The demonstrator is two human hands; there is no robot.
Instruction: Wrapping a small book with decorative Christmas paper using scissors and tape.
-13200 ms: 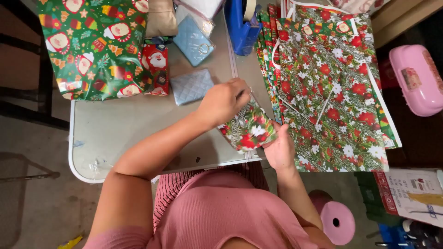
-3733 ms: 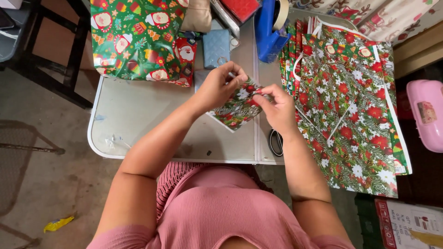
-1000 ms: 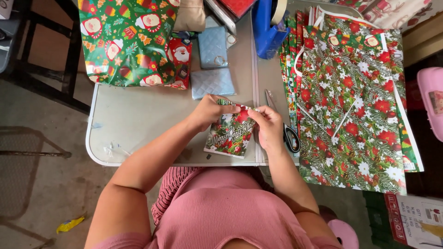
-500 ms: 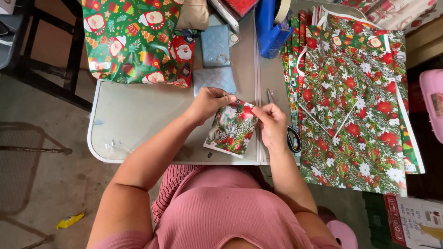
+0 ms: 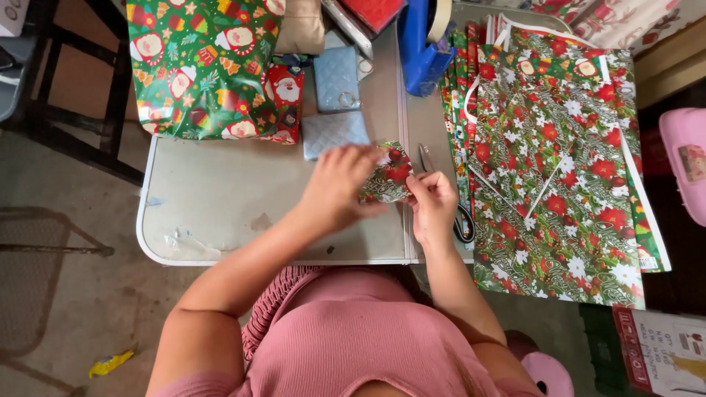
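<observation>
Scissors point(image 5: 457, 213) right of small parcel point(image 5: 388, 175)

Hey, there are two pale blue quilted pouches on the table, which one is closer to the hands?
The lower pouch, lying tilted just above the left hand. The other pouch sits farther up the table, beside the red wrapped package.

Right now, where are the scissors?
In the head view the scissors lie on the grey table, just right of the right hand and against the left edge of the big sheet of poinsettia wrapping paper.
</observation>
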